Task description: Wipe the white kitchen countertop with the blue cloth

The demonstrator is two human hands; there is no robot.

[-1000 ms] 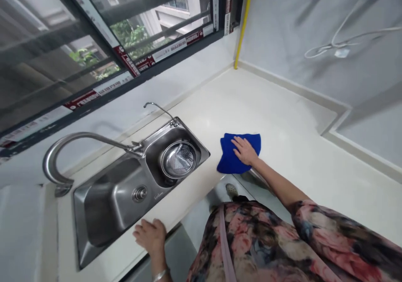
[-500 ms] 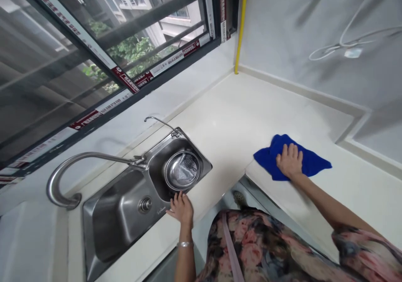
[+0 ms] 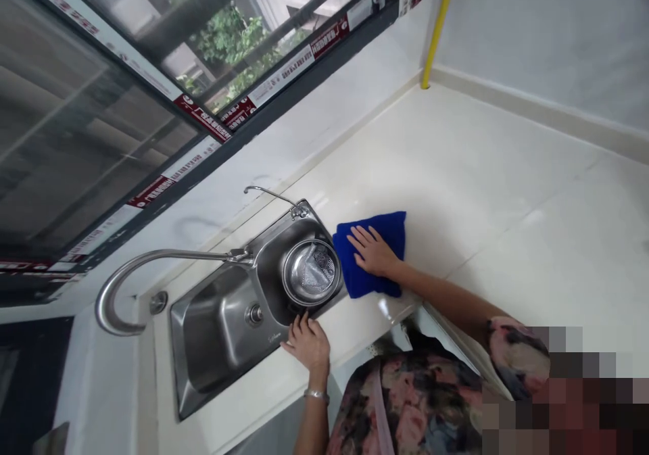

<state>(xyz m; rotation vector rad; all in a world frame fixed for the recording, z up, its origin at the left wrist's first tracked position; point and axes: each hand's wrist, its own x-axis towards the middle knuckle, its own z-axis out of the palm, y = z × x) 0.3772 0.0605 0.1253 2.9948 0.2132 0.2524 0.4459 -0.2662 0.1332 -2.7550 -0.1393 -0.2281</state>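
Observation:
A blue cloth (image 3: 390, 235) lies spread on the pale countertop, its left edge at the right rim of the steel sink (image 3: 203, 370). My right hand (image 3: 374, 252) rests flat on top of the cloth, fingers stretched out and apart. At the sink's front rim is my left hand (image 3: 308, 341), fingers spread and curved slightly over the edge, holding nothing. Just beyond those fingers, in the right basin, sits a round metal bowl (image 3: 289, 276) with a perforated metal piece (image 3: 324, 272) inside. The underside of my right palm is hidden.
A large curved faucet (image 3: 152, 255) arches over the left basin, and a thin small faucet (image 3: 271, 193) stands behind the right one. The countertop (image 3: 487, 164) runs rightward to a yellow pipe (image 3: 439, 29) in the corner. A window frame (image 3: 299, 90) borders the back.
My right hand and the blue cloth have moved left across the countertop to the sink's right edge. My left hand stays at the front rim. The camera view has shifted.

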